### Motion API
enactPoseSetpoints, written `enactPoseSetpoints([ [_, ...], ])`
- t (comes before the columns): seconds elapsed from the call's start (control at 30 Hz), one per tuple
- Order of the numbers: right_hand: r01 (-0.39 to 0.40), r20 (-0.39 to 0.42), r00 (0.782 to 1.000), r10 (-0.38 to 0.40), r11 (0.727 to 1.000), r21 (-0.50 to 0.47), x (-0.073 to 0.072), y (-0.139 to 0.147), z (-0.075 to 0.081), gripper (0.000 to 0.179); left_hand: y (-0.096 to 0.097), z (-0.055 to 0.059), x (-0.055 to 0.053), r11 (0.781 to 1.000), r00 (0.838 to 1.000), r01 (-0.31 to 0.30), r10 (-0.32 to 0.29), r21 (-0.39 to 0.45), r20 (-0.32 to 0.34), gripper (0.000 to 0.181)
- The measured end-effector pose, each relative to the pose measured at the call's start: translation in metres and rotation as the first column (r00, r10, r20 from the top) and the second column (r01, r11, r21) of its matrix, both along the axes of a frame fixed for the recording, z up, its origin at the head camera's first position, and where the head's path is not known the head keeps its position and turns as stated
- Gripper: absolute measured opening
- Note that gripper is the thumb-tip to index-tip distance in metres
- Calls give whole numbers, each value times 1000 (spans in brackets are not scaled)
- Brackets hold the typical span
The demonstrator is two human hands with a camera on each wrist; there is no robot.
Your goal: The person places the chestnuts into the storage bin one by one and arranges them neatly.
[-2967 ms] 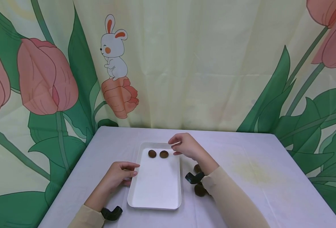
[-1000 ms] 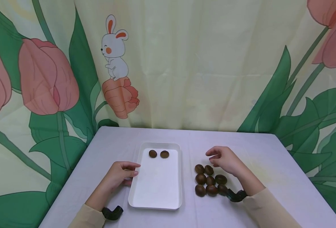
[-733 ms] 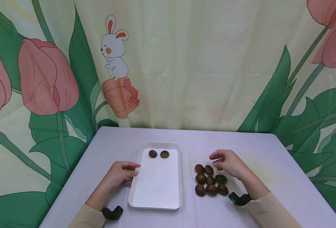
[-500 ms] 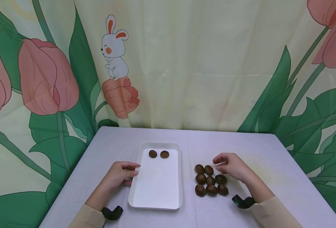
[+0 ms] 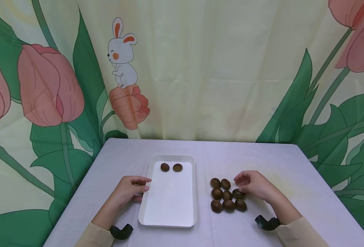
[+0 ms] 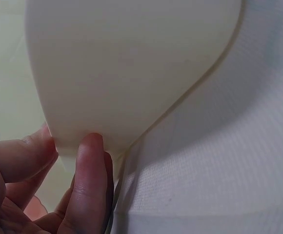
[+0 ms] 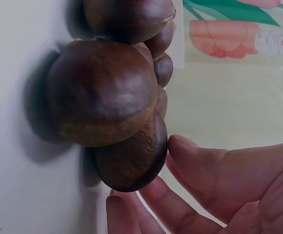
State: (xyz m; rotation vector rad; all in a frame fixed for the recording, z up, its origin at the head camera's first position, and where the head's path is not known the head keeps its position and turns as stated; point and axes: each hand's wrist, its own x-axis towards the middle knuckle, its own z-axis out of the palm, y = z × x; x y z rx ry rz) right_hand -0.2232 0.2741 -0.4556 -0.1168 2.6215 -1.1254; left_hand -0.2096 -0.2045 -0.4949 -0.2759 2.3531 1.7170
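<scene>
A white tray [image 5: 167,206] lies on the table with two brown chestnuts [image 5: 164,167] side by side at its far end. My left hand [image 5: 129,188] pinches the tray's left rim, thumb on the edge and fingers against the outer wall [image 6: 127,63] in the left wrist view. To the right of the tray, several more chestnuts [image 5: 216,193] sit in rough rows. My right hand [image 5: 257,185] is at the rightmost chestnut of the middle row [image 7: 136,161], its thumb tip right at the nut's edge. Its other fingers spread loosely around the far side, not closed on it.
A white cloth covers the table [image 5: 280,192], creased and tinted yellowish at the right. Behind its far edge hangs a curtain [image 5: 206,75] printed with tulips and a rabbit. Each wrist carries a black camera mount [image 5: 121,232].
My right hand has left the tray's far end, swung right, and come down to the chestnuts, which lie where they were. The left hand keeps its place on the rim.
</scene>
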Motion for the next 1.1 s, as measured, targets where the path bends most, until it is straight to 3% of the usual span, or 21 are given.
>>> enactPoseSetpoints([
  [0.57,-38,72,997,42,998,-54,7,4,-4,28,1,1,0,1000,1000,-4,4,18,0,32],
  [0.87,-140,42,989,144,987,-73,8,8,-6,33,1,0,0,1000,1000,-11,11,-1,3,33],
  [1.1,-153,33,987,154,987,-40,7,8,-8,33,0,-1,0,1000,1000,-4,4,12,6,33],
])
